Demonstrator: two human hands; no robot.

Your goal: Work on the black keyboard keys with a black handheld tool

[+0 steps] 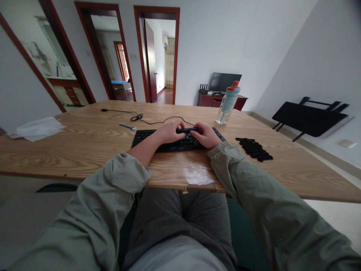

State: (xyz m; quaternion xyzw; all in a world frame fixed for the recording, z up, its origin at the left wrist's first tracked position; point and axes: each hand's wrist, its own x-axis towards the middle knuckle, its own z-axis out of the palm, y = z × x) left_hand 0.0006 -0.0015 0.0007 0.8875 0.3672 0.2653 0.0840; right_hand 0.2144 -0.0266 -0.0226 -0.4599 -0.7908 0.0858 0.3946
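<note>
A black keyboard (pixel 180 145) lies on the wooden table in front of me, its cable running off the back. Just above its upper rows, both hands hold a long black keycap (pixel 186 130), shaped like a space bar. My left hand (pixel 170 131) grips its left end between thumb and fingers, while my right hand (pixel 208 136) pinches the right end. The fingers partly cover the keycap and the keys below it. To the right of the keyboard is a cluster of loose black keycaps (pixel 254 149). Left of it rests a small blue brush (pixel 127 127) with pale bristles.
A clear water bottle (pixel 227 105) with an orange lid stands behind the keyboard on the right. The coiled black cable (pixel 137 117) stretches across the back of the wooden table (pixel 93 150). White tissues (pixel 38 128) lie at the far left. Clear tape (pixel 199 175) covers the front edge.
</note>
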